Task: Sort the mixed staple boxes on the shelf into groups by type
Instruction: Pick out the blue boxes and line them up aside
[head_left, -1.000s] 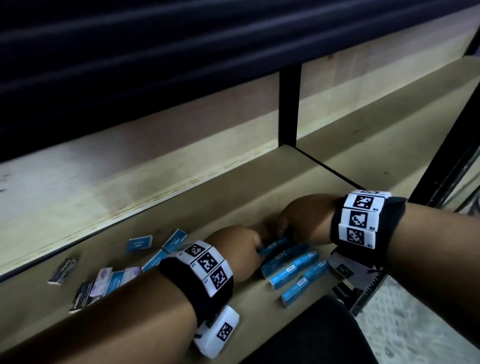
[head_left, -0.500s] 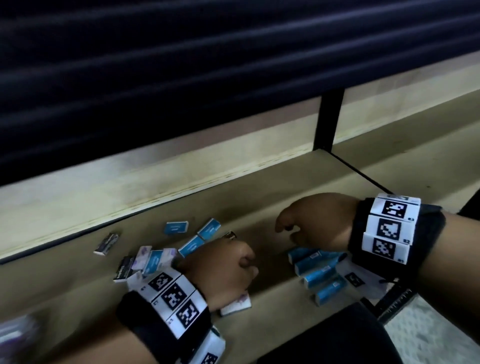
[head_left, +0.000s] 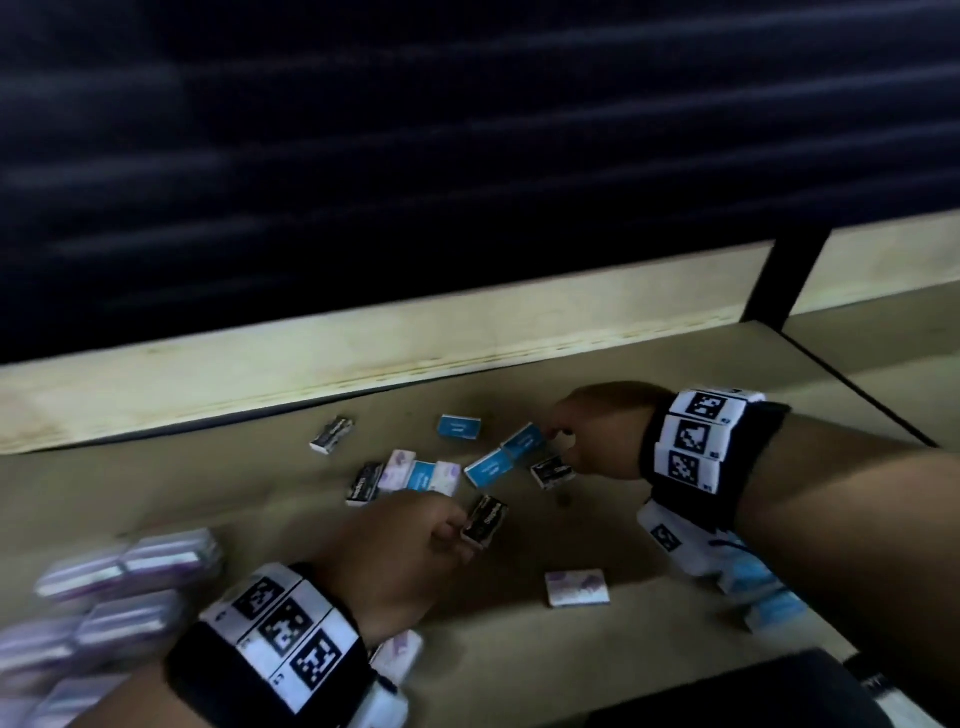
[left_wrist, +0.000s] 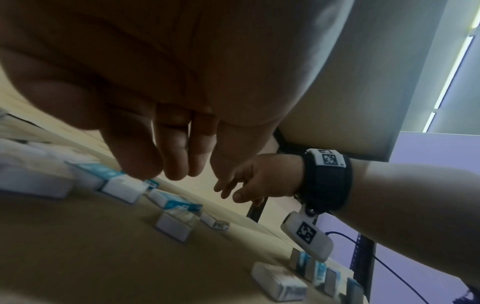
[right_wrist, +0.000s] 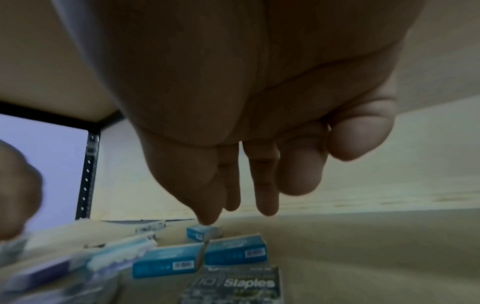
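1. One wooden shelf (head_left: 156, 483) carries all the staple boxes, and a pale back board (head_left: 363, 353) runs along behind it.
2. Several lilac-and-white boxes form a lilac group (head_left: 130, 571), packed side by side at the shelf's front left. They are too blurred to count.
3. A blue group (head_left: 769, 603) of boxes sits at the front right, partly hidden under the right wrist. The left wrist view shows them standing on edge in a row.
4. The left hand (head_left: 395, 561) reaches in from the front. Its grip is closed: thumb and fingertips pinch the near end of a black box (head_left: 484, 521), which lies tilted just in front of the loose pile.
5. The right hand (head_left: 597, 431) is at the pile's right edge. Its grip is slack and holds nothing, with the fingers hanging loosely curled. The fingertips are just beside the right end of a blue box (head_left: 522, 441); I cannot tell if they touch it.
6. The loose pile (head_left: 421, 475) lies mid-shelf with blue, lilac and black boxes mixed together, some touching.
7. A second black box (head_left: 553, 472), printed "Staples", lies flat under the right hand, next to the blue box.
8. A single lilac box (head_left: 576, 587) lies apart near the front edge, between the two hands.
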